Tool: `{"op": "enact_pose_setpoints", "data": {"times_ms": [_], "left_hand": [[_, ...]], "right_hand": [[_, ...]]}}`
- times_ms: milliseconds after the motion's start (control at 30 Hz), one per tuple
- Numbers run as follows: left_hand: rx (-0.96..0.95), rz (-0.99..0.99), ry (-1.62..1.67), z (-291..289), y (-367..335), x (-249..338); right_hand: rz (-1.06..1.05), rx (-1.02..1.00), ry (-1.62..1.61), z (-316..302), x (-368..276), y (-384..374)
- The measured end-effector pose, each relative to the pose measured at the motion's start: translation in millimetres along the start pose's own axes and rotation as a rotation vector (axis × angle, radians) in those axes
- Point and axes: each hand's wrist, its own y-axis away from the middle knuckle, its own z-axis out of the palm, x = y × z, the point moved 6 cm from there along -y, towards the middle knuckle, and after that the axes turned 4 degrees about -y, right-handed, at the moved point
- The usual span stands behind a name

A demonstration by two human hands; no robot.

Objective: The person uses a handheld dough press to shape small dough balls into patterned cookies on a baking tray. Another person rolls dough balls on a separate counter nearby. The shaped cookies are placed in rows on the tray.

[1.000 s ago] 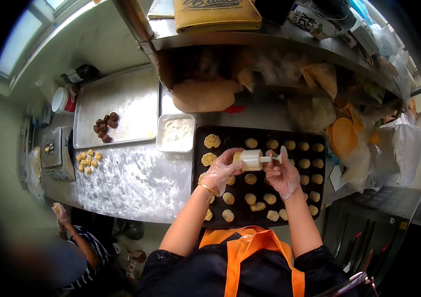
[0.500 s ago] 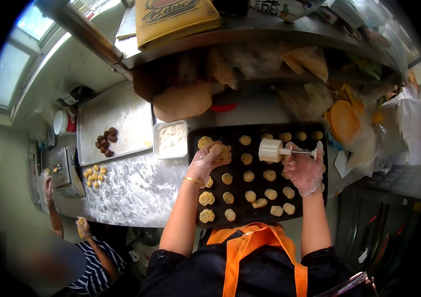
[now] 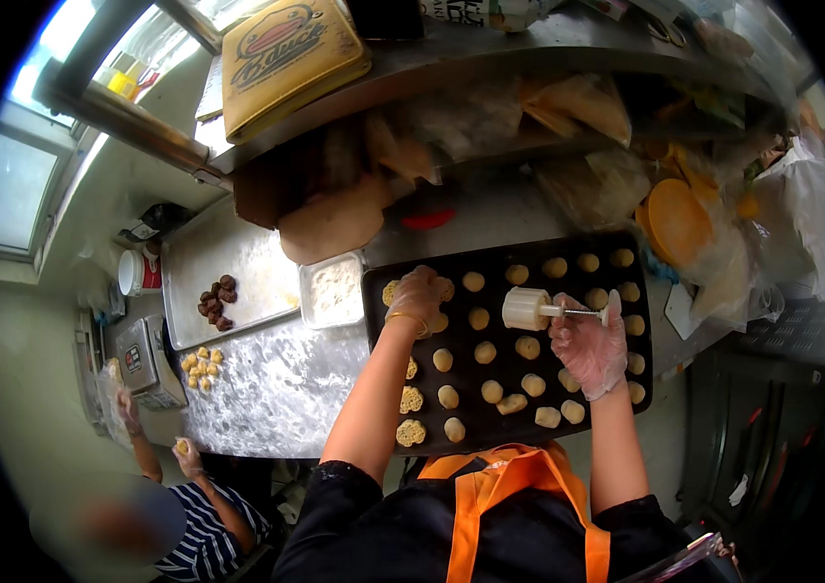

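My gloved left hand (image 3: 416, 295) is low over the far left of a black baking tray (image 3: 480, 439), fingers bent down and closed around a patterned dough piece (image 3: 447, 290) that shows at their edge; the hand hides most of it. Pressed, patterned pieces (image 3: 411, 399) line the tray's left column. Plain dough balls (image 3: 528, 348) fill the other columns. Above the tray's right side, my gloved right hand (image 3: 591, 348) grips a white plunger mould (image 3: 526, 308) by its rod end. The mould lies sideways, its cylinder pointing left, apart from the dough.
Left of the tray stand a white flour tub (image 3: 333, 291) and a metal tray (image 3: 179, 301) with dark filling balls (image 3: 218, 299). Dough lumps (image 3: 202, 367) lie on the floured table (image 3: 267, 398). A co-worker (image 3: 213, 530) works at lower left. A shelf (image 3: 490, 60) overhangs the back.
My left hand has lowered toward the tray with the patterned dough piece, which was in plain sight before. My right hand still holds the mould, nearly unmoved. The whole view has shifted slightly.
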Motion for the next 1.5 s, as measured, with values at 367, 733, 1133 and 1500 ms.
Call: {"op": "enact_pose_setpoints", "data": {"times_ms": [367,733,1133,1500], "left_hand": [[0.025,0.28,-0.442,-9.3,-13.0,-11.5],[0.035,0.103,-0.452,-13.9,14.4,13.5],[0.464,0.037,0.022,-71.3,102.0,-62.4],[0.538,-0.165,0.329,-26.9,194.1,-143.1]], "right_hand": [[-0.023,0.027,-0.009,0.5,-5.0,-2.5],[0.08,0.098,0.01,5.1,32.7,-23.5],[0.196,0.366,0.677,2.0,105.3,-67.0],[0.303,0.408,0.922,-20.4,140.3,-95.5]]}}
